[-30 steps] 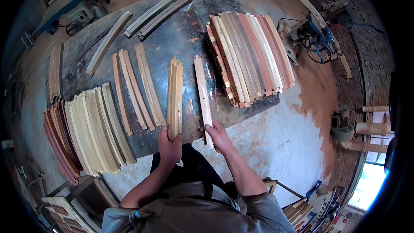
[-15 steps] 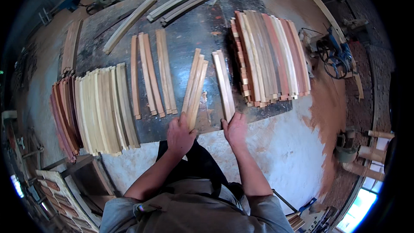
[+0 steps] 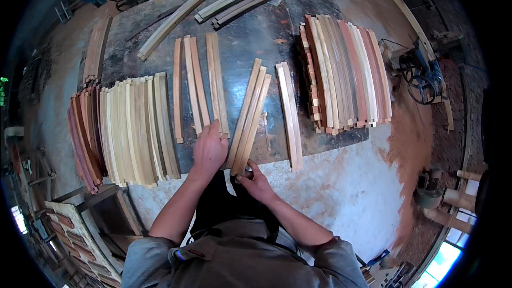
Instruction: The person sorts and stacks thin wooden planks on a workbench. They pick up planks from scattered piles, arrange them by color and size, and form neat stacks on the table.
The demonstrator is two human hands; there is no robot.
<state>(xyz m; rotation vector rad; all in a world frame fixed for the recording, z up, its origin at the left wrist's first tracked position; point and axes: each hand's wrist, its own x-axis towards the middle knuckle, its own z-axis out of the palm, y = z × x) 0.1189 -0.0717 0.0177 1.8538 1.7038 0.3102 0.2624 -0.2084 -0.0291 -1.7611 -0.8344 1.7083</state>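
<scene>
While its near end is held by the right hand (image 3: 257, 184), a fanned bundle of slender wooden strips (image 3: 253, 122) is laid across the near edge of the dark workbench (image 3: 240, 37), its far ends pointed toward one o'clock. If that bundle is taken as the centre of the dial, the right hand is found at six o'clock, its thumb and fingers closed around the strip ends.

At eight o'clock the left hand (image 3: 209, 149) is seen from the back, its fingers stretched forward, close together, over the near ends of a brown pair of strips (image 3: 217, 80). Whether anything is gripped by it cannot be told, as the undersides of the fingers are hidden.

That brown pair is set between ten and eleven o'clock; just beyond it, at ten, a pinkish pair of strips (image 3: 198, 74) is placed, followed by a single reddish strip (image 3: 178, 90). At three o'clock a pale pair of strips (image 3: 292, 122) is laid near the bundle, untouched by either hand. Between two and three, a large stack of mixed-colour strips (image 3: 346, 74) is piled several layers high.

At nine o'clock a row of cream-coloured strips (image 3: 136, 128) is ranged side by side, with a dark-red row of strips (image 3: 85, 133) lined up beyond it. Toward twelve, near the far edge, greyish strips (image 3: 234, 2) are laid slantwise.
</scene>
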